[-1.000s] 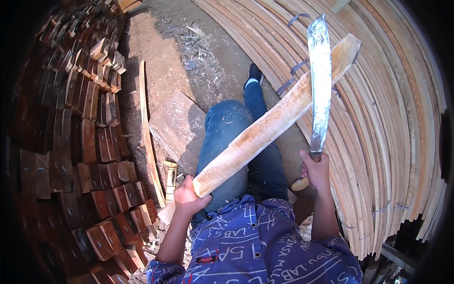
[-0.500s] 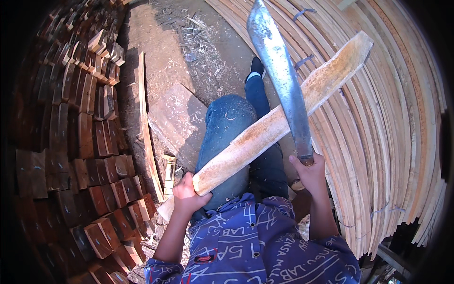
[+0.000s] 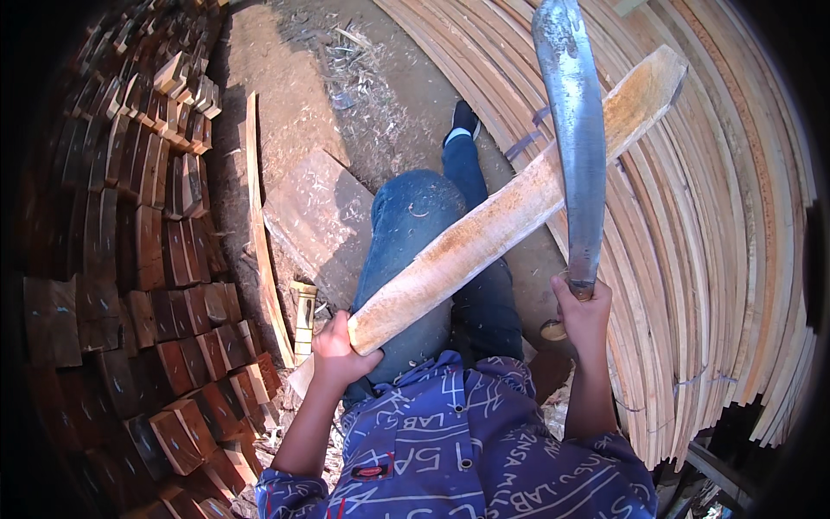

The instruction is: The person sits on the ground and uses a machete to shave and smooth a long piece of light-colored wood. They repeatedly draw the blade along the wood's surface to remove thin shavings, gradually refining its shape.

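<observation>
Left hand [image 3: 341, 350]: my fingers grip a long tan wooden plank [image 3: 467, 244].
Right hand [image 3: 586, 313]: mine clasp a broad steel machete [image 3: 583, 156].

This is a timber yard or an open woodworking place, with direct sun and hard-edged shadow falling across bare, earthen ground [image 3: 285, 78]. Stacked timber shows it most plainly: along the ground's left edge rises a big stack of sawn timber [image 3: 169, 346], cut ends outward, reddish-brown and dark; along its right edge lies a broad pile of long, pale planks [image 3: 683, 225], some tied with bluish straps [image 3: 525, 144]. Wood shavings [image 3: 346, 56] litter the ground toward its far edge. A narrow wooden strip [image 3: 256, 216] lies near the left stack. A machete [image 3: 581, 164] and a rough-faced wooden board [image 3: 467, 246], both held up, also point to woodworking.
</observation>
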Action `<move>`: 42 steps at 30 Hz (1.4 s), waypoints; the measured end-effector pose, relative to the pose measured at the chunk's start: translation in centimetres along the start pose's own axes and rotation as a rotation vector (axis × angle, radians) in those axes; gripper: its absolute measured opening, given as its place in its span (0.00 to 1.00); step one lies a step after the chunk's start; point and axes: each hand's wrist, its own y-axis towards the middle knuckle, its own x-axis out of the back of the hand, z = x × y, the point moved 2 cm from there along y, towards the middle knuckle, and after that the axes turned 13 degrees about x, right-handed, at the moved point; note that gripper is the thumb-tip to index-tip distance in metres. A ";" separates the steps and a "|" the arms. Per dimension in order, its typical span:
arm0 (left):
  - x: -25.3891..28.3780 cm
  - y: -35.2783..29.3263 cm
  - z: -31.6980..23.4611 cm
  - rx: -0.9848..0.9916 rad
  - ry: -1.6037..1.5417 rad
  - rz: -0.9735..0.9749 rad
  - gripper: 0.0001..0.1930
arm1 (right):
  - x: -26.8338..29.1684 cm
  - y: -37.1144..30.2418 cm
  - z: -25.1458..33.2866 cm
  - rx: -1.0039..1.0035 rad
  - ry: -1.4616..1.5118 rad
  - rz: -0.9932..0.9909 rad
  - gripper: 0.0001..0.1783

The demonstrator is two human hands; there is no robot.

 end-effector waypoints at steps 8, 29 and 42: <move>0.5 -0.2 -0.5 -0.016 0.041 -0.033 0.27 | 0.0 -0.4 -1.5 -0.120 -0.008 -0.051 0.14; 0.4 -0.1 -0.9 -0.044 0.021 -0.009 0.26 | 2.6 2.1 -0.8 -0.046 0.184 0.045 0.13; 0.7 -0.3 -0.9 0.015 0.029 0.006 0.26 | 1.6 0.7 -1.1 -0.105 0.075 0.129 0.12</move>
